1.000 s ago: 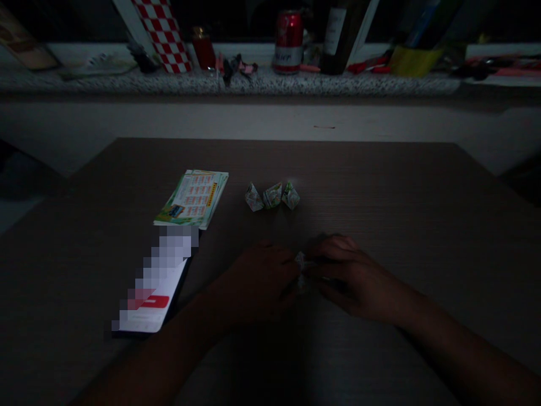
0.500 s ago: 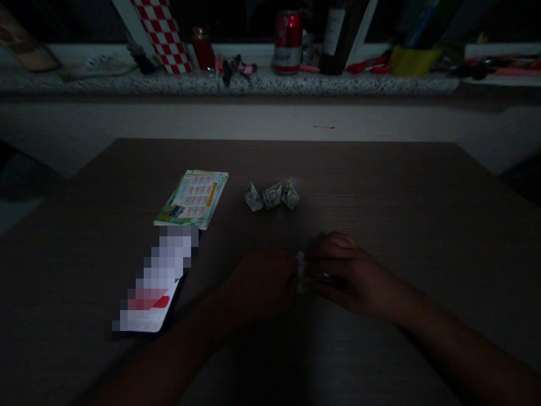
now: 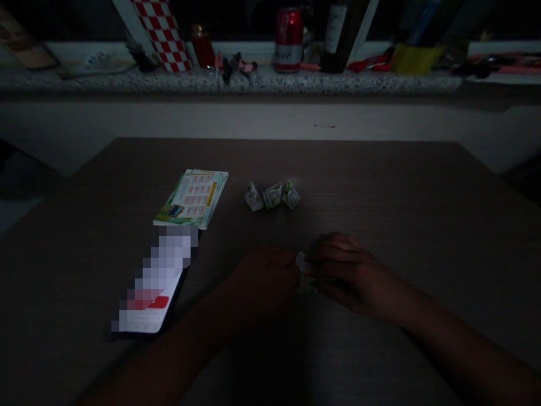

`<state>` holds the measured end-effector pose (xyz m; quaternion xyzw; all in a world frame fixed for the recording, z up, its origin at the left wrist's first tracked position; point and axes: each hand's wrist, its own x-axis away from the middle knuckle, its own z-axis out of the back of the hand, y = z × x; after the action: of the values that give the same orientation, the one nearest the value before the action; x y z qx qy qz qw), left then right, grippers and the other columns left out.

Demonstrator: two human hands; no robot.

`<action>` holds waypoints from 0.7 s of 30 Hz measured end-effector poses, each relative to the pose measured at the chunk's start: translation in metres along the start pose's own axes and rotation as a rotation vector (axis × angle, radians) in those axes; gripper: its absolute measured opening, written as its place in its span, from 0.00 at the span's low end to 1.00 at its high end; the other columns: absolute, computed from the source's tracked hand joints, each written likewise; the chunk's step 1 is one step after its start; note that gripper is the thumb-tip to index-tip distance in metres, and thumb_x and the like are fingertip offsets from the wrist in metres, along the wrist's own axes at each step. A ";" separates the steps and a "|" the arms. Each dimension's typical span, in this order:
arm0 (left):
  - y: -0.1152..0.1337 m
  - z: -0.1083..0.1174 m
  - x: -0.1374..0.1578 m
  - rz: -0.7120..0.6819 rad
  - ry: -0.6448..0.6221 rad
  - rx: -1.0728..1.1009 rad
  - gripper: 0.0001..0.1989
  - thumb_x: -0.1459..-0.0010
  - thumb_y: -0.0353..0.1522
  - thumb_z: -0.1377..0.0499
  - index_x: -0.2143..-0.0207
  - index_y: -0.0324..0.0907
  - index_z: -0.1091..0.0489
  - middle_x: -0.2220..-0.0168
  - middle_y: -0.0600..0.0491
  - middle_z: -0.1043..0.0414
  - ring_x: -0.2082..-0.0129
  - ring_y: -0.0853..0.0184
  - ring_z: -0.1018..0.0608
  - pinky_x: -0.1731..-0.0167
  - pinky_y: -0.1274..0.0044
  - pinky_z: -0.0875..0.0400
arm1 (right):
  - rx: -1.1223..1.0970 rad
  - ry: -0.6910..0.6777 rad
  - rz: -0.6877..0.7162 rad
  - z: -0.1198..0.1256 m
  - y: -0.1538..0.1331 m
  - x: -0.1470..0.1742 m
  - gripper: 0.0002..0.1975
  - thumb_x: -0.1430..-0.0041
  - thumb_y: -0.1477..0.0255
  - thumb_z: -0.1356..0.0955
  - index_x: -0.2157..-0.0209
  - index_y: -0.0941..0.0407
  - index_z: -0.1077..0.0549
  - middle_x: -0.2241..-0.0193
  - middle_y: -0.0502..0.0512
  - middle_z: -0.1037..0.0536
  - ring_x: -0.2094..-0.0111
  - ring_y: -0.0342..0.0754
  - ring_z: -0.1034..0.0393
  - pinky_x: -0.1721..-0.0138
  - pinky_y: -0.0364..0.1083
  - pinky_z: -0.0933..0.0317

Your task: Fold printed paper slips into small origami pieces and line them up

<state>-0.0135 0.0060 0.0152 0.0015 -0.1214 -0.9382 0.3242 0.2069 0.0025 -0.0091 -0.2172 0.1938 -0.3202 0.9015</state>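
A small piece of folded printed paper [image 3: 302, 265], pale with green and orange marks, sits between my two hands above the table. My left hand [image 3: 266, 279] is closed on its left side, the fingertips dark and partly hidden. From the other side my right hand [image 3: 350, 273] pinches the paper with thumb and fingers. Farther back stand three folded paper shapes in a row: a left one [image 3: 253, 198], a middle one [image 3: 273, 195] and a right one [image 3: 291, 195], made of similar printed paper.
Left of the paper shapes lies a stack of printed calendar sheets [image 3: 194, 197]. A lit phone [image 3: 146, 324] with a blurred screen touches its near end. Behind the table [image 3: 380, 180], a granite sill [image 3: 270, 84] holds a red can [image 3: 288, 42], a dark bottle [image 3: 333, 42] and a checkered tube [image 3: 163, 34].
My hands have barely moved. Slightly more of the folded paper shows between my fingers now.
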 end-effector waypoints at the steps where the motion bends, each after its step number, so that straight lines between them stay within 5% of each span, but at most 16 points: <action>1: 0.000 0.000 0.000 0.004 -0.008 0.003 0.07 0.39 0.28 0.47 0.66 0.39 0.28 0.65 0.51 0.27 0.67 0.65 0.27 0.67 0.74 0.34 | -0.001 0.004 0.001 0.000 0.000 0.000 0.06 0.41 0.75 0.32 0.61 0.53 0.25 0.62 0.54 0.24 0.56 0.51 0.33 0.50 0.55 0.43; 21: 0.003 -0.008 -0.010 0.185 0.026 0.067 0.09 0.39 0.33 0.47 0.65 0.39 0.29 0.66 0.50 0.25 0.67 0.62 0.24 0.63 0.70 0.32 | -0.083 0.047 -0.078 -0.003 0.002 -0.004 0.05 0.43 0.77 0.31 0.65 0.53 0.25 0.63 0.52 0.21 0.58 0.50 0.30 0.52 0.53 0.41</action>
<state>-0.0027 0.0081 0.0072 0.0131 -0.1481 -0.8995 0.4108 0.2032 0.0060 -0.0120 -0.2544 0.2192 -0.3516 0.8738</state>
